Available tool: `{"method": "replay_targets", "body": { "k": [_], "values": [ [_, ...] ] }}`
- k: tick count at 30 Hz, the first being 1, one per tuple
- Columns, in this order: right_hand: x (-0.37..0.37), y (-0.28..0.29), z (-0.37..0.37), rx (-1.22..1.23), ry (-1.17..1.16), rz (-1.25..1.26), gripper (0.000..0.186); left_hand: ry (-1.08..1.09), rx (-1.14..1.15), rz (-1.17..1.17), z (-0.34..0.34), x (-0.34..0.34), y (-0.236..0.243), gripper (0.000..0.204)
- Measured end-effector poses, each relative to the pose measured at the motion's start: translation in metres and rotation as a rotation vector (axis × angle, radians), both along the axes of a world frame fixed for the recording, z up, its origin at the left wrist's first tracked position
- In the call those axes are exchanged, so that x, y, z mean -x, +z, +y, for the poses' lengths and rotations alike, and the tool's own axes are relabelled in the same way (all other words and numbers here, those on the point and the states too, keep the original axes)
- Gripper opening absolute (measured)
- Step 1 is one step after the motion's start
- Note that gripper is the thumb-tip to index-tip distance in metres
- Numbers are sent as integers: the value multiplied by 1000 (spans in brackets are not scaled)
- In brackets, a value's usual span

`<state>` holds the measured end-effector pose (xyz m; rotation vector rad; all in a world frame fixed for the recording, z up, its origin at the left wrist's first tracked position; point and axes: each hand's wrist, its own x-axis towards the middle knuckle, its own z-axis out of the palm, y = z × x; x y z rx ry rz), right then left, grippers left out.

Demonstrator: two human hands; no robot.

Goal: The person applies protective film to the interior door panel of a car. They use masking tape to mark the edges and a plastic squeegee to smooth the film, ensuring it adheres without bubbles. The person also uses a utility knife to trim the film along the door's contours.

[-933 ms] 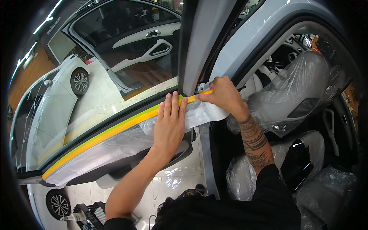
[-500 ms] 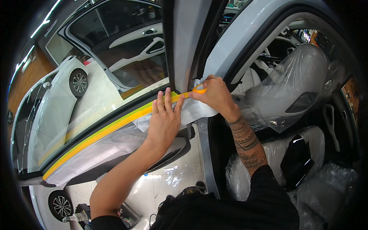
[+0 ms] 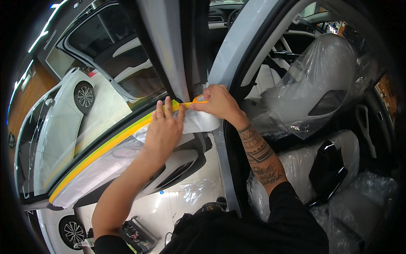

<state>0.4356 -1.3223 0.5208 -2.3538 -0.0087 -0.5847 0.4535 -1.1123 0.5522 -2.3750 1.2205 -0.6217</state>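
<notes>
My left hand (image 3: 163, 132) lies fingers outstretched on the orange-yellow masking tape (image 3: 103, 147), near its right end. This strip runs along the base of a car door's window (image 3: 72, 148), beside a narrow yellow-green strip (image 3: 134, 126). Below the tape, a thin whitish sheet (image 3: 95, 172) covers the upper door panel (image 3: 179, 163). Close to the door's right end, my right hand (image 3: 220, 103) pinches an orange tape roll (image 3: 199, 98). A short stretch of tape spans from the roll to my left fingertips. My right fingers partly cover the roll.
The pale blue-grey door frame (image 3: 226, 51) rises to the right. Inside the car, clear plastic wraps a front seat (image 3: 327, 70) and the rear seat (image 3: 292, 163), where a glossy black panel (image 3: 327, 171) lies. An open toolbox (image 3: 138, 235) stands on the floor. White cars are at left.
Both hands, the roll and the door's right end appear farther left in the picture. The left hand stays on the tape, and the right hand keeps its hold on the roll.
</notes>
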Motion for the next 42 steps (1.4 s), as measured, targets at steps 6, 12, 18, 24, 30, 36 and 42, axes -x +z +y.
{"method": "replay_targets", "body": {
  "k": [6,12,18,24,30,36,42],
  "values": [
    [12,-15,3,-143,-44,-216,77,-332,102,380,-32,-2,61,58],
    [1,-52,10,-445,-1,-548,112,-314,-560,383,-112,-35,71,65],
    [14,-54,20,-750,151,-474,123,-378,-600,479,-118,-54,51,87],
    [199,57,96,-475,1190,-356,31,-231,-617,431,-109,-42,54,80],
    [206,17,99,-640,795,-348,17,-178,-610,401,-116,-46,48,84],
    [56,-80,8,-200,-221,-192,42,-424,-267,307,-104,-65,22,25],
    [15,-91,-23,-463,150,-204,56,-522,371,289,-83,36,9,24]
  ]
}}
